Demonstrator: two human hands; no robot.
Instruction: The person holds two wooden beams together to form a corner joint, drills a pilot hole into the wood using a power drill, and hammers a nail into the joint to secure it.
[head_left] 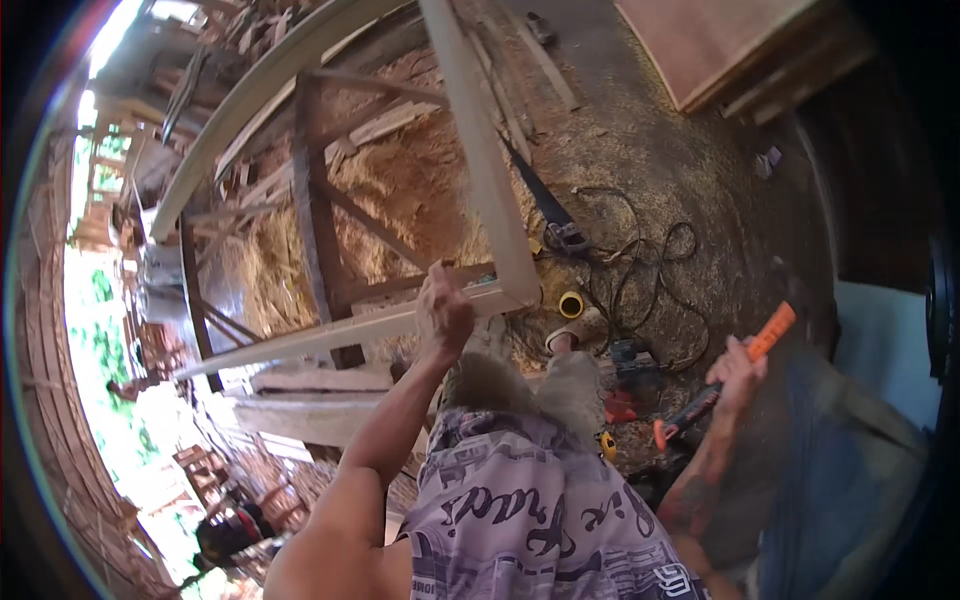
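Note:
My left hand (445, 312) is closed on the near rail of a pale wooden frame (360, 328), a little left of the frame's corner. The frame rests on dark wooden supports (312, 215). Out to the right, away from the frame, my right hand (738, 373) grips a long orange-and-black tool (773, 330). Its bright orange end points up and right, and a dark shaft runs down-left to a small orange tip. What kind of tool it is does not show clearly.
A handsaw (540, 190) lies on the sawdust-strewn floor beyond the corner. Near my feet are looped dark cables (640, 250), a yellow ring-shaped piece (571, 304) and a dark power tool (632, 360). Stacked boards (720, 45) stand far right; wood scraps lie under the frame.

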